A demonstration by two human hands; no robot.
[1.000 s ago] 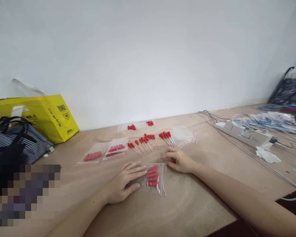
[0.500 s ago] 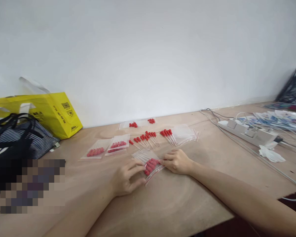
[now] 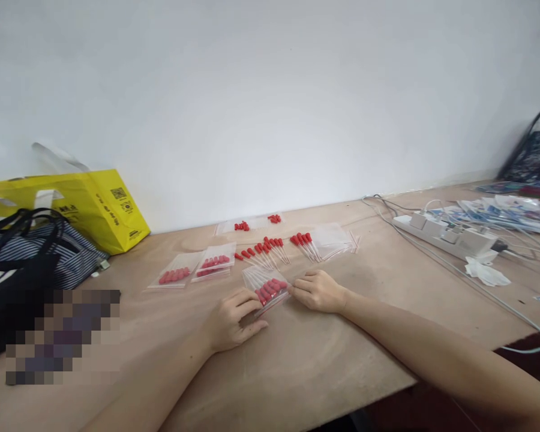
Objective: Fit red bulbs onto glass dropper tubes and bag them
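A clear zip bag (image 3: pixel 264 279) lies flat on the table between my hands, with several red-bulbed droppers (image 3: pixel 270 290) inside, their thin stems pointing away from me. My right hand (image 3: pixel 317 291) is closed at the bag's right edge, its fingertips pinching the corner. On the other side, my left hand (image 3: pixel 238 318) rests its fingertips by the bag's left corner, the thumb stretched apart on the table. Beyond the bag lie loose droppers (image 3: pixel 265 249) and another small group of droppers (image 3: pixel 302 241).
Filled bags (image 3: pixel 215 262) lie to the left, and a stack of flat bags (image 3: pixel 335 240) to the right. More red bulbs (image 3: pixel 242 226) lie near the wall. A yellow bag (image 3: pixel 112 210) stands at left; a power strip (image 3: pixel 445 234) with cables occupies the right.
The bag of droppers has turned and now lies flatter, its near corner farther from me. My left thumb has come away from the bag's near edge. My right hand stays at its right edge.
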